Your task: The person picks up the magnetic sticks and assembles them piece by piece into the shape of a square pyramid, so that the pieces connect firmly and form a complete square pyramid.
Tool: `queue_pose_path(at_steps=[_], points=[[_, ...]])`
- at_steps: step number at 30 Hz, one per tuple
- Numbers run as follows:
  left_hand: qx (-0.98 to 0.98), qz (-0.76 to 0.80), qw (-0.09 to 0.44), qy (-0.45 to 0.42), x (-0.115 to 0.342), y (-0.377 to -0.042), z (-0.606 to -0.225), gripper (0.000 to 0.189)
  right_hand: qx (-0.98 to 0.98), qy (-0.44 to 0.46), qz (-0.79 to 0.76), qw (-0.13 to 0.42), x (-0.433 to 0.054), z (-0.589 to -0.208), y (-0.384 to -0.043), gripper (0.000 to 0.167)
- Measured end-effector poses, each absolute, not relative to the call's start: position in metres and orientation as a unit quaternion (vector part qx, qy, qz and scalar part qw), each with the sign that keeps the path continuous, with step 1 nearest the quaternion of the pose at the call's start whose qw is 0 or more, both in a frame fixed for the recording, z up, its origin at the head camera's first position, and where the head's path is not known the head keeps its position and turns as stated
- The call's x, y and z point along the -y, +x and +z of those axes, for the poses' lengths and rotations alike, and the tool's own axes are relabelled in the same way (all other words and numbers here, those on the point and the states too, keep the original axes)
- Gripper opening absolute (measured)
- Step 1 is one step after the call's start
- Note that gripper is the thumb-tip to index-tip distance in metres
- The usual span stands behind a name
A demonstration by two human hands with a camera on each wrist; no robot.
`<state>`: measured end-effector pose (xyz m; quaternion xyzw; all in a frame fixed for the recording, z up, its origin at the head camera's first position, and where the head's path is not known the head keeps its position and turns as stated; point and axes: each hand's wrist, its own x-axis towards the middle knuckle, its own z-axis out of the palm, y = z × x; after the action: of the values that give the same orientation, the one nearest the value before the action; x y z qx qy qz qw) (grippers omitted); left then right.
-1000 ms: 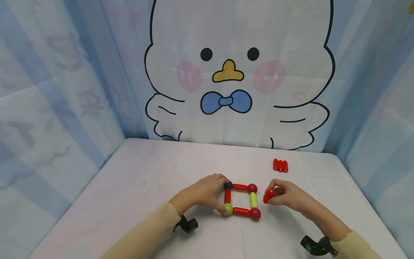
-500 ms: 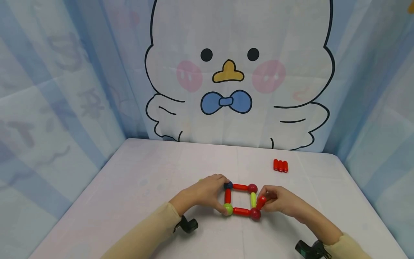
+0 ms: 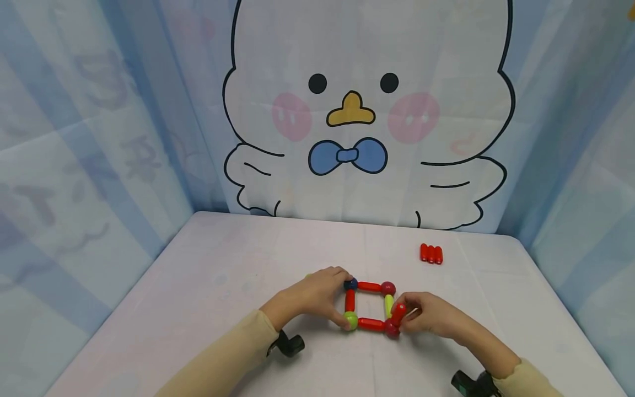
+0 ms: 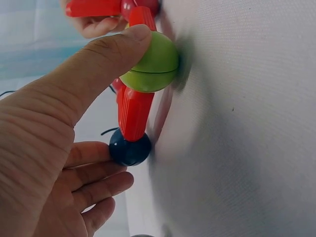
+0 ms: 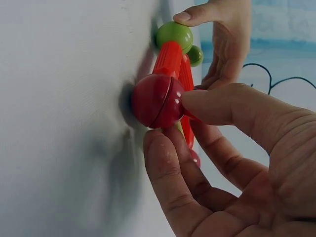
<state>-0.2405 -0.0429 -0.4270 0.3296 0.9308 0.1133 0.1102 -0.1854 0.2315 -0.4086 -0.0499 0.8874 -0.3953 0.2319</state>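
At the right hand point(image 3: 432, 315), a red rod point(image 3: 398, 313) part-hides a ball point(image 3: 390, 332).

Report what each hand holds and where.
Left hand: the frame, by its green ball and blue ball. Right hand: the raised red rod; exact grip spot hidden.

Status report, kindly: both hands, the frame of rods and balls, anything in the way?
Left hand holding green ball and blue ball. Right hand pinching red rod, roughly upright at near-right red ball. Square frame closed. No obstacle visible.
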Motion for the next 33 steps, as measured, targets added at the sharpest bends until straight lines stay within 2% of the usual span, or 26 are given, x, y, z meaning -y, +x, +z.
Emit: queue_pose_path(at_steps=[6, 13, 16, 20, 23, 26, 29, 33], points=[[-0.931, 0.096, 0.106, 0.336, 0.044, -0.242, -0.426, 0.096, -0.892, -0.050, -0.391, 0.222, -0.236, -0.411, -0.190, 0.030], [-0.937, 0.055, 0.102, 0.330, 0.030, -0.227, -0.416, 0.095, -0.925, -0.026, -0.354, 0.138, -0.264, -0.415, -0.215, 0.024], [-0.934, 0.060, 0.083, 0.343, 0.017, -0.212, -0.412, 0.083, -0.939, 0.004, -0.328, 0.103, -0.286, -0.418, -0.229, 0.027], [-0.930, 0.062, 0.054, 0.358, -0.001, -0.194, -0.411, 0.058, -0.945, 0.039, -0.313, 0.084, -0.311, -0.423, -0.242, 0.031], [-0.934, 0.104, 0.076, 0.332, -0.013, -0.185, -0.411, 0.044, -0.949, 0.059, -0.300, 0.072, -0.323, -0.425, -0.250, 0.032], [-0.934, 0.165, 0.119, 0.293, -0.023, -0.180, -0.412, 0.038, -0.953, 0.076, -0.289, 0.059, -0.331, -0.427, -0.258, 0.034], [-0.934, 0.190, 0.148, 0.264, -0.030, -0.177, -0.415, 0.038, -0.952, 0.094, -0.287, 0.047, -0.335, -0.428, -0.268, 0.039], [-0.935, 0.202, 0.150, 0.248, -0.038, -0.176, -0.422, 0.039, -0.949, 0.114, -0.291, 0.045, -0.336, -0.429, -0.279, 0.045]])
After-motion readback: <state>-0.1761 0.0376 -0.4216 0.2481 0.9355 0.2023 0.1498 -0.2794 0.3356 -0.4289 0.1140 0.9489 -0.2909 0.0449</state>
